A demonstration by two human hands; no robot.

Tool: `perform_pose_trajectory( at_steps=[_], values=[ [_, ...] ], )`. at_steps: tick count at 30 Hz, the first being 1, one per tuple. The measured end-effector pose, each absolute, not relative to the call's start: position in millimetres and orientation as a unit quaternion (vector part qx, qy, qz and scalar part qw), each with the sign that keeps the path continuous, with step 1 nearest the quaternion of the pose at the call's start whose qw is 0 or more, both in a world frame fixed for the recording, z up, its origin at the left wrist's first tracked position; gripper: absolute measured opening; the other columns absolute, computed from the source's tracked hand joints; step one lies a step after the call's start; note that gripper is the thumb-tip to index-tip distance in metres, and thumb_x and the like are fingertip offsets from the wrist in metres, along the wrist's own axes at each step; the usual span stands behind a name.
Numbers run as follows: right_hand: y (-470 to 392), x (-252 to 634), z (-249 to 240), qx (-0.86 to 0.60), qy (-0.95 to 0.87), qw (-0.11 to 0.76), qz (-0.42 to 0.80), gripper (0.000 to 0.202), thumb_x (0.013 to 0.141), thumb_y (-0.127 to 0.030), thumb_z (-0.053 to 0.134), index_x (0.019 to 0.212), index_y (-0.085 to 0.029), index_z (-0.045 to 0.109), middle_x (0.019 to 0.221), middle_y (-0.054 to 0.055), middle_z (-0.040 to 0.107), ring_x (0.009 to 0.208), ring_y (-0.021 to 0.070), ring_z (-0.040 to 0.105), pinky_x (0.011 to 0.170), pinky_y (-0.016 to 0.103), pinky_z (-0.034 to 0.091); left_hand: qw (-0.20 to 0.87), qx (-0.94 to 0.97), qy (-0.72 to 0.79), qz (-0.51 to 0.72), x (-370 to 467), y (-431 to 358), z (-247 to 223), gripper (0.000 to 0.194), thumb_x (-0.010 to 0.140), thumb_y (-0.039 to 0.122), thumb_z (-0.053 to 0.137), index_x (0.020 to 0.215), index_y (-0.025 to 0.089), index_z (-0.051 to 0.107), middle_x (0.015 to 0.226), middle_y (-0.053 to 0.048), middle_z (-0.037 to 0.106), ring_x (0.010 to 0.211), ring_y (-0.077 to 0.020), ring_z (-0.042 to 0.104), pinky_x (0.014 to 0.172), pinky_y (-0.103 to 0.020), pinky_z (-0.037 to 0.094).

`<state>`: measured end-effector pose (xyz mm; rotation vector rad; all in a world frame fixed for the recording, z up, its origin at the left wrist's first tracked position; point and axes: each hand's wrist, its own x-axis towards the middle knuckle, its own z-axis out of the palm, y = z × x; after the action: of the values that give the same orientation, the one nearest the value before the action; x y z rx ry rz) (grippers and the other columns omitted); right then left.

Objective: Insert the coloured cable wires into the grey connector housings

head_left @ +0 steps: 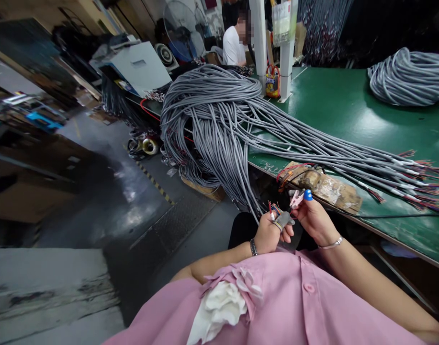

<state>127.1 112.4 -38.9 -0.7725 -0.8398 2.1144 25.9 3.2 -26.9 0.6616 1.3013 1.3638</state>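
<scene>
My left hand (270,234), with a grey covering on one digit, is closed around the end of a grey cable. Thin coloured wires (275,209) fan out above its fingers. Close beside it, my right hand (317,221) wears a blue cap on the thumb and pinches a small pink tool (297,199), whose exact kind is too small to make out. A large bundle of grey cables (212,110) drapes over the bench edge next to my hands. The stripped cable ends (416,179) lie to the right, showing white bands and coloured wires.
A wooden block wrapped in tape (327,189) sits at the edge of the green bench (348,105). Another grey cable coil (409,76) lies at the far right. Beside a white post (287,57) stands a small bright bag (272,82). A person in white (233,45) sits behind.
</scene>
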Motion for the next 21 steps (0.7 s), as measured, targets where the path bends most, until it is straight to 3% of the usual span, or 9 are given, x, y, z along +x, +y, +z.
perform_pose_trajectory(
  at_steps=[5,11,15,18,21],
  values=[
    [112,128,-40,-0.300,-0.312,0.354,0.829,0.036,0.076,-0.056,0.066,0.080,-0.020,0.068,0.073,0.002,0.063,0.061,0.0114,0.053,0.053,0.021,0.046,0.539,0.285,0.552,0.568,26,1,-28,0.041,0.082,0.052,0.056,0.072,0.012,0.059,0.054,-0.001,0.061,0.036,-0.0075,0.051,0.035,-0.017,0.031],
    [111,144,-37,-0.261,-0.351,0.220,0.872,0.055,0.079,-0.071,0.046,0.084,-0.020,0.066,0.078,0.005,0.063,0.064,0.0141,0.055,0.057,0.026,0.048,0.547,0.307,0.556,0.546,21,-9,-27,0.045,0.081,0.055,0.055,0.068,0.012,0.058,0.055,-0.003,0.061,0.036,-0.0084,0.052,0.036,-0.018,0.035],
    [109,157,-33,-0.267,-0.437,0.124,0.850,0.040,0.076,-0.056,0.064,0.081,-0.017,0.064,0.074,0.003,0.062,0.063,0.0129,0.056,0.058,0.025,0.046,0.552,0.330,0.559,0.524,17,-14,-28,0.045,0.078,0.056,0.059,0.069,0.013,0.056,0.055,-0.003,0.062,0.037,-0.0092,0.053,0.037,-0.019,0.040],
    [105,157,-26,-0.286,-0.515,0.136,0.797,0.027,0.073,-0.040,0.074,0.074,-0.016,0.062,0.064,-0.001,0.059,0.056,0.0090,0.050,0.056,0.022,0.042,0.557,0.354,0.571,0.489,19,-13,-27,0.046,0.077,0.058,0.059,0.068,0.013,0.056,0.053,-0.002,0.061,0.038,-0.0091,0.053,0.038,-0.019,0.039],
    [100,154,-20,-0.276,-0.579,0.139,0.755,0.026,0.074,-0.038,0.073,0.074,-0.015,0.062,0.063,-0.001,0.059,0.054,0.0084,0.049,0.053,0.021,0.039,0.593,0.375,0.563,0.438,21,-12,-25,0.048,0.074,0.060,0.061,0.067,0.013,0.056,0.049,-0.002,0.058,0.038,-0.0098,0.053,0.037,-0.019,0.039]
  ],
)
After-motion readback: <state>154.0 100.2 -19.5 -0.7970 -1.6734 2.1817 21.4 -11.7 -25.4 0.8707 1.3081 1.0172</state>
